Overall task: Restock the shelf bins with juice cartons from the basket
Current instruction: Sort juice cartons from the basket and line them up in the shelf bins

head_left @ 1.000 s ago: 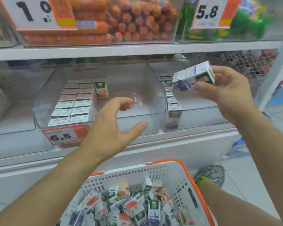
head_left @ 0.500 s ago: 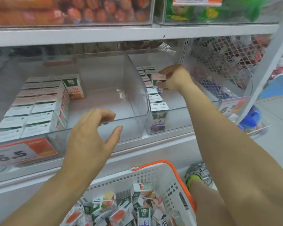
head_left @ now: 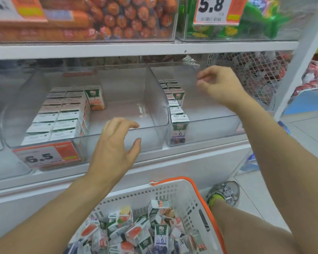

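A white basket with an orange rim (head_left: pixel 184 197) sits low in front of me, holding several juice cartons (head_left: pixel 138 230). Two clear shelf bins stand above it. The left bin (head_left: pixel 151 142) holds rows of orange-label cartons (head_left: pixel 62 114) on its left side. The right bin (head_left: pixel 213 125) holds a row of purple-label cartons (head_left: pixel 179 129) along its left wall. My left hand (head_left: pixel 114 149) hovers in front of the left bin's front wall, fingers loosely curved, holding nothing. My right hand (head_left: pixel 218 85) hangs over the right bin, fingers loosely curled and empty.
An upper shelf carries bins of orange sausages (head_left: pixel 99 17) and green packets (head_left: pixel 255 21) with a 5.8 price tag (head_left: pixel 215 10). A 6.5 tag (head_left: pixel 44 156) hangs on the left bin. A wire mesh basket (head_left: pixel 255 74) stands at right. My shoe (head_left: pixel 224 195) is beside the basket.
My right hand carried a purple-label carton into the right bin, set it in the row and let go; it has now drawn back empty. My left hand stayed by the left bin.
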Demonstrator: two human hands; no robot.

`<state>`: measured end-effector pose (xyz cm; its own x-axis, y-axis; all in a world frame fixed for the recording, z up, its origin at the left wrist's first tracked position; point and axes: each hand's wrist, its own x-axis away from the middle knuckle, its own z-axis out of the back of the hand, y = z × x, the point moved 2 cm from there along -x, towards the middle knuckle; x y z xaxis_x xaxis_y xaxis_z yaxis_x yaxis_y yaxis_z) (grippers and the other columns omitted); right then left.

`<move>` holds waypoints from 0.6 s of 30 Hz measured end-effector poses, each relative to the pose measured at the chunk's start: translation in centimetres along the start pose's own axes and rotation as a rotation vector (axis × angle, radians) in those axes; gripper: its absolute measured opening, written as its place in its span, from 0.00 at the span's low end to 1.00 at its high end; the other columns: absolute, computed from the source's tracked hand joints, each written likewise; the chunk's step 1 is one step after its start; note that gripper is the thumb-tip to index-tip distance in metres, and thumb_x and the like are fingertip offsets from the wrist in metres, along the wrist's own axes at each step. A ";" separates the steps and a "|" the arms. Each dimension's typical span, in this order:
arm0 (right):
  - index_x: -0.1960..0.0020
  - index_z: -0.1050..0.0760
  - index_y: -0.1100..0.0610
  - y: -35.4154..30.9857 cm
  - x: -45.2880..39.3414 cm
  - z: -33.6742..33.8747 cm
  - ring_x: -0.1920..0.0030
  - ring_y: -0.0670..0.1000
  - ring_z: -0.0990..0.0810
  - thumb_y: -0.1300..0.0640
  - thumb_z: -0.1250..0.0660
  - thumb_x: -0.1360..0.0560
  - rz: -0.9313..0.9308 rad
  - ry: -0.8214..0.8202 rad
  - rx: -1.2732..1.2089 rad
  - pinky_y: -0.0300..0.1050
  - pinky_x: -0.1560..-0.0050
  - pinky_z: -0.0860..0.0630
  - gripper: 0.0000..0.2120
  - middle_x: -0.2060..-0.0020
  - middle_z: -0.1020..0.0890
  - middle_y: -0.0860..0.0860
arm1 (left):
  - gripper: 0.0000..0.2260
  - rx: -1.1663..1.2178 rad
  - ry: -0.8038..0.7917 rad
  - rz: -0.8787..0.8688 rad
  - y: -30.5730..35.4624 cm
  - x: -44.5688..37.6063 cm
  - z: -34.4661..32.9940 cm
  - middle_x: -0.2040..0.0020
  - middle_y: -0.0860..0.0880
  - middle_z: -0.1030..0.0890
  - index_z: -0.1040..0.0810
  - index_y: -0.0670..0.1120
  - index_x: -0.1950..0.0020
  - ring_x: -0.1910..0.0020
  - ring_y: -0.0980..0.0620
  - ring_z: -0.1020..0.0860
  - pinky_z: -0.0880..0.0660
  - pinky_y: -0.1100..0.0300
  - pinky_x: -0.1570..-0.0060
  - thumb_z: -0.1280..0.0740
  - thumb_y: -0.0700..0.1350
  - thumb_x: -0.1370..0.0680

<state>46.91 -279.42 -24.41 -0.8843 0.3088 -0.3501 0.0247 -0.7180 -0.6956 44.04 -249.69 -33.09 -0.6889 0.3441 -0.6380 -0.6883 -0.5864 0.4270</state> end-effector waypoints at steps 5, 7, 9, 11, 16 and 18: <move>0.56 0.21 0.55 -2.0 10.6 -1.4 0.69 0.49 0.18 0.65 0.30 0.24 -0.008 -0.169 -0.331 0.41 0.69 0.23 0.06 0.67 0.19 0.54 | 0.05 0.098 -0.116 -0.098 3.1 2.6 0.0 0.57 0.50 0.22 0.23 0.43 0.51 0.57 0.53 0.26 0.29 0.61 0.54 0.32 0.37 0.25; 0.55 0.21 0.59 -0.6 14.8 -4.4 0.68 0.49 0.18 0.65 0.30 0.24 -0.085 -0.369 -0.315 0.41 0.69 0.23 0.02 0.66 0.18 0.58 | 0.05 0.122 -0.389 0.022 2.5 5.7 -1.7 0.58 0.53 0.22 0.23 0.46 0.49 0.59 0.55 0.26 0.28 0.59 0.56 0.32 0.40 0.25; 0.52 0.20 0.62 1.6 18.7 -7.7 0.65 0.49 0.17 0.62 0.29 0.24 -0.174 -0.594 -0.233 0.43 0.67 0.21 0.03 0.63 0.17 0.58 | 0.08 0.086 -0.696 0.141 0.7 9.8 -3.3 0.54 0.53 0.21 0.22 0.46 0.46 0.57 0.55 0.25 0.26 0.57 0.52 0.32 0.44 0.24; 0.51 0.19 0.61 4.3 22.1 -10.8 0.65 0.47 0.17 0.61 0.29 0.24 -0.227 -0.779 -0.143 0.43 0.66 0.20 0.03 0.62 0.17 0.53 | 0.09 -0.003 -0.954 0.276 -1.7 14.2 -4.1 0.50 0.51 0.21 0.23 0.47 0.44 0.53 0.53 0.24 0.25 0.55 0.49 0.32 0.47 0.22; 0.50 0.21 0.55 9.9 28.8 -16.4 0.62 0.46 0.20 0.57 0.28 0.25 -0.288 -1.022 0.090 0.42 0.57 0.22 0.05 0.54 0.17 0.53 | 0.09 -0.129 -1.058 0.646 -7.3 24.1 -4.2 0.50 0.49 0.21 0.23 0.45 0.45 0.52 0.51 0.23 0.24 0.56 0.48 0.32 0.47 0.23; 0.46 0.22 0.55 11.2 30.3 -17.9 0.57 0.48 0.21 0.56 0.28 0.25 -0.244 -1.036 0.210 0.41 0.52 0.24 0.09 0.49 0.18 0.53 | 0.10 -0.141 -1.091 0.756 -8.4 27.3 -4.4 0.49 0.49 0.20 0.23 0.46 0.45 0.50 0.49 0.22 0.24 0.53 0.46 0.32 0.48 0.24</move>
<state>28.72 -266.96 -54.01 -0.8211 -0.1481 0.5513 -0.1986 -0.8313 -0.5191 32.02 -238.64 -56.88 -0.7618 0.2710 0.5884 -0.0761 -0.9395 0.3341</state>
